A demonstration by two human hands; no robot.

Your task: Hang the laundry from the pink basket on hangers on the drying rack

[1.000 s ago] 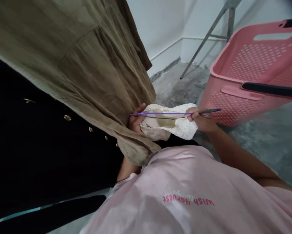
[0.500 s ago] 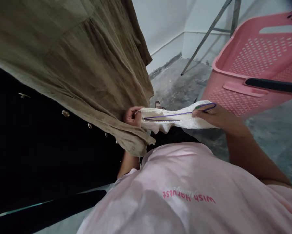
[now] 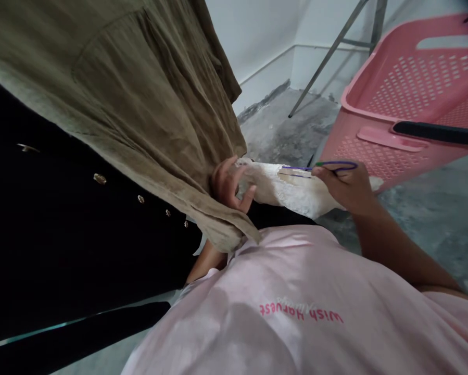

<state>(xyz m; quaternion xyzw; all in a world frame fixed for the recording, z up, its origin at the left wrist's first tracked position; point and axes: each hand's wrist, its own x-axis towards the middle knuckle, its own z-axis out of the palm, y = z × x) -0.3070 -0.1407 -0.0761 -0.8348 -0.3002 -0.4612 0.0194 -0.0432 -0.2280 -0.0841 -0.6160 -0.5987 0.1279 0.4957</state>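
Note:
My right hand (image 3: pixel 351 187) is closed on a thin purple cord (image 3: pixel 345 165) and a white lace-trimmed cloth strip (image 3: pixel 302 195). The cord bends in a loop over this hand and has a small green part near the thumb. Its other end runs along the strip, partly behind the lace. At the strip's left end, my left hand (image 3: pixel 231 182) has its fingers apart and curved around the lace, thumb away from the forefinger. A hanging brown-olive garment (image 3: pixel 171 114) falls beside it and covers my left wrist.
Black garments with gold buttons (image 3: pixel 100 178) hang at the left. On the right stands a pink perforated basket (image 3: pixel 351 120) with a black handle (image 3: pixel 437 131). A metal stand leg (image 3: pixel 327 60) rests on the grey concrete floor (image 3: pixel 280 125) by the white wall.
My left hand has loosened its pinch and spread its fingers. The lace strip has turned and bunched, and the stretch of cord showing along it is shorter. My right hand still holds on.

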